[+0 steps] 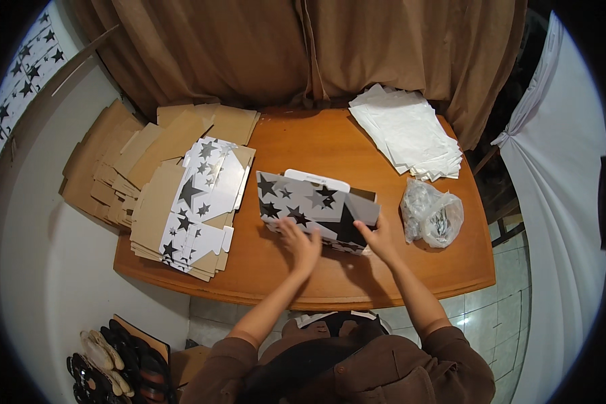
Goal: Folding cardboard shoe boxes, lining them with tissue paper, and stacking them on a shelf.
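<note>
Left hand (297,244), fingers spread and ungripped, at the box's (316,210) 7 o'clock side; my right hand (377,234) grasps its 4 o'clock end; I note the box at the table's (296,148) middle; flat cartons (196,195) at 9 o'clock from it; papers (407,131), 2 o'clock; bag (421,214), 3 o'clock.

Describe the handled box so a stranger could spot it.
On the wooden table, look to the middle. A pale box with dark stars sits there, the right hand gripping its edge. Unlike the flat star-printed card left of it, its walls stand up.
</note>
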Available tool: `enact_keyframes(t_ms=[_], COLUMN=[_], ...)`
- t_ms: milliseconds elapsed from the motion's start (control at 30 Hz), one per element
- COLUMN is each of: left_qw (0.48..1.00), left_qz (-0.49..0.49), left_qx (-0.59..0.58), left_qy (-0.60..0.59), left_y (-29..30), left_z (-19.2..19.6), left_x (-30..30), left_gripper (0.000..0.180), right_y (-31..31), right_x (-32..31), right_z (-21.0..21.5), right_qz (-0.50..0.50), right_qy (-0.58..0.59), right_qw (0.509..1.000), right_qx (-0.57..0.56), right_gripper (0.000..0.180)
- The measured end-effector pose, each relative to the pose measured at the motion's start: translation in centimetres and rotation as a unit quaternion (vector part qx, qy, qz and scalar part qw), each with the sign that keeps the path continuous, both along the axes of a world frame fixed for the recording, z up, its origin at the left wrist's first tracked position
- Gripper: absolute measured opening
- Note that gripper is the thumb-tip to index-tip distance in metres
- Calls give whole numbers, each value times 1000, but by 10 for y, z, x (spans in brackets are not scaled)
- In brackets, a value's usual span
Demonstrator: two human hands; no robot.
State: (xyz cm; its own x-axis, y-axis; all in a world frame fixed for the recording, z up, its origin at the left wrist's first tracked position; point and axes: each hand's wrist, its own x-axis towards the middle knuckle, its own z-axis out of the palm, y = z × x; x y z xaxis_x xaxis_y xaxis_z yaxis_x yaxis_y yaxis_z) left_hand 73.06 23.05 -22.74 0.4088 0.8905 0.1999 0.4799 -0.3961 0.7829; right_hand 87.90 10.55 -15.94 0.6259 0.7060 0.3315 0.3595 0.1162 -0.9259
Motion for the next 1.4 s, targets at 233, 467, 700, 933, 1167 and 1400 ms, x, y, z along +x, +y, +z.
enact_keyframes(t_ms=[233,467,700,933,1167,1400], left_qw=[971,953,930,901,973,943], left_qz=[-234,-90,-76,-183,-160,-157], left_qx=[-41,-273,-305,-359,-143,-279], left_qy=[-11,96,-189,-158,-90,-94], left_y=[-46,27,126,208,238,181], left_z=[26,27,36,33,-5,-26], left_x=[-4,-56,-109,-88,-59,-127], left_gripper=[65,37,25,43,55,57], right_y=[11,25,44,89,152,229], right_x=[-62,-41,-3,-33,-93,-87], right_z=[11,40,33,22,7,29], right_qz=[48,165,90,255,339,226], right_qy=[-226,-268,-307,-361,-372,-547], right_qw=[972,949,945,874,843,805], right_qx=[-42,-17,-66,-202,-187,-39], right_gripper=[14,16,14,15,18,16])
